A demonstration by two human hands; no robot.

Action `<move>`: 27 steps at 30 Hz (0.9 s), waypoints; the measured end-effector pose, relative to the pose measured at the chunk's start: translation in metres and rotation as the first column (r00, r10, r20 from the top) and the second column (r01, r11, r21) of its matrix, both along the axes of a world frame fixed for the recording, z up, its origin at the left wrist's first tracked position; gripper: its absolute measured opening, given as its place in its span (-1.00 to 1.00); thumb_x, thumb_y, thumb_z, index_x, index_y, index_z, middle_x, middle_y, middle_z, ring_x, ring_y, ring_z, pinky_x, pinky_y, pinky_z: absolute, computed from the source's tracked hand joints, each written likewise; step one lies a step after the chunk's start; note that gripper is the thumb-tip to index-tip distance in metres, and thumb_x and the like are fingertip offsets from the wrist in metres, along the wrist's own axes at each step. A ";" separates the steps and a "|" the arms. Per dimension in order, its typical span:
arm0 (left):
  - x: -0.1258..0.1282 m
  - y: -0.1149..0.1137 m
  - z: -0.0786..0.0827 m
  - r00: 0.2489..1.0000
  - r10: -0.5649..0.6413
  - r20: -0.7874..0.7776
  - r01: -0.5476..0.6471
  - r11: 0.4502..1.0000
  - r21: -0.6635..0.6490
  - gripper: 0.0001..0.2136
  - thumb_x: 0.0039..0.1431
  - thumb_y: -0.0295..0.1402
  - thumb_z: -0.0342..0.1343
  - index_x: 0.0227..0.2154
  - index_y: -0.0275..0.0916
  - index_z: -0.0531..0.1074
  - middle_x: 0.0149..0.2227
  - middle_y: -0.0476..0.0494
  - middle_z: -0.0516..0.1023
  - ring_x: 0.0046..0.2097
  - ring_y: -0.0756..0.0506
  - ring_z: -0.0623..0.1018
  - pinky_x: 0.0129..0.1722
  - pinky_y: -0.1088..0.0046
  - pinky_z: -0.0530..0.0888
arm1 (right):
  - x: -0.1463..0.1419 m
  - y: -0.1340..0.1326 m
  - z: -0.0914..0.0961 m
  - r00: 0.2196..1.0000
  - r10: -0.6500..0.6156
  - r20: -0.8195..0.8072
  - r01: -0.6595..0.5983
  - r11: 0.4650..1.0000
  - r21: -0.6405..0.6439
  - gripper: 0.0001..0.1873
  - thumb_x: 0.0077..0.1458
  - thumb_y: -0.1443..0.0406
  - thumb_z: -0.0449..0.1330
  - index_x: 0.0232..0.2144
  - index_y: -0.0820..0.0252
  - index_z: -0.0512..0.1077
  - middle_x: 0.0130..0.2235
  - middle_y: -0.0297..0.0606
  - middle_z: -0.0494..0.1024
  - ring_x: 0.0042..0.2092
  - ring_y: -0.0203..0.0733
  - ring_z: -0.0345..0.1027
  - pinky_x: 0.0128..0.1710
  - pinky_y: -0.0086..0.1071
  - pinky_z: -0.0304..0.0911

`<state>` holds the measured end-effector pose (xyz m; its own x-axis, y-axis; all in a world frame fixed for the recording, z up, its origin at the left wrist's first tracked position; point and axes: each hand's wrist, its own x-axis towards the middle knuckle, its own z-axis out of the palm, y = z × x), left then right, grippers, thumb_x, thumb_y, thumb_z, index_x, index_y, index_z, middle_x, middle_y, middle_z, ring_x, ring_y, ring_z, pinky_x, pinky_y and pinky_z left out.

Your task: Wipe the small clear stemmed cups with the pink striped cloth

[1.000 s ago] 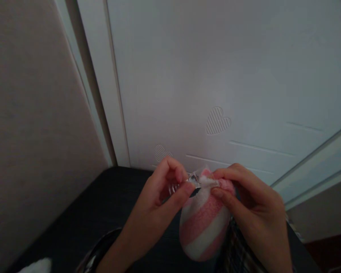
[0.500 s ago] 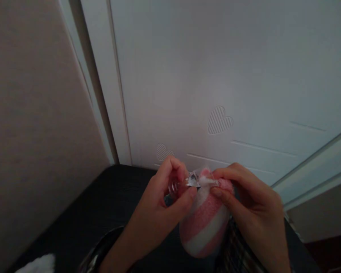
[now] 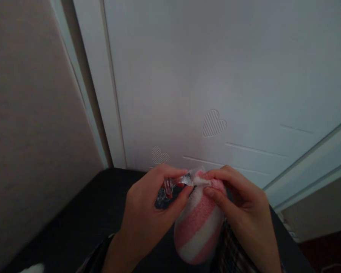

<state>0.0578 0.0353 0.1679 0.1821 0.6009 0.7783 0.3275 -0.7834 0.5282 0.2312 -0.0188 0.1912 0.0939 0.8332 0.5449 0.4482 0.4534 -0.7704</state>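
A fluffy pink and white striped sock [image 3: 197,227] hangs in front of me. My right hand [image 3: 240,212] pinches its top edge. My left hand [image 3: 152,206] pinches a small clear plastic clip [image 3: 184,179] that sits against the top of the sock. Both hands are closed, thumbs and forefingers pressed together, just above a dark table [image 3: 82,223].
A white panel [image 3: 216,76] with two striped heart shapes [image 3: 213,123] stands right behind the table. A beige padded wall [image 3: 31,132] fills the left. Something white and fluffy [image 3: 31,268] shows at the bottom left corner. Checked fabric [image 3: 230,254] lies under my right wrist.
Both hands and the sock have shifted slightly left and down in view as my head moved. The grip on the clip and sock looks the same.
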 end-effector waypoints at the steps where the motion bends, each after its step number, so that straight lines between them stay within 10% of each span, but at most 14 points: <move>1: 0.000 0.000 0.001 1.000 -0.005 -0.004 0.005 1.000 -0.004 -0.79 0.14 -0.56 0.24 -0.22 -0.15 0.46 -0.33 0.06 0.61 -0.40 0.03 0.54 -0.36 0.52 0.47 | 0.001 0.000 0.000 1.000 0.000 -0.003 0.000 1.000 -0.006 -0.80 0.19 0.37 0.31 -0.20 -0.08 0.60 -0.23 -0.41 0.61 -0.17 -0.24 0.48 -0.23 -0.41 0.29; 27: 0.002 -0.005 0.012 0.969 -0.090 0.230 0.177 0.902 -0.393 -0.94 0.02 -0.47 0.18 -0.40 -0.22 0.47 -0.57 0.05 0.47 -0.58 0.04 0.42 -0.64 0.60 0.35 | -0.003 -0.003 0.004 0.998 -0.006 0.067 0.002 0.998 0.067 -0.80 0.18 0.38 0.32 -0.18 -0.04 0.60 -0.30 -0.43 0.60 -0.25 -0.28 0.45 -0.28 -0.46 0.30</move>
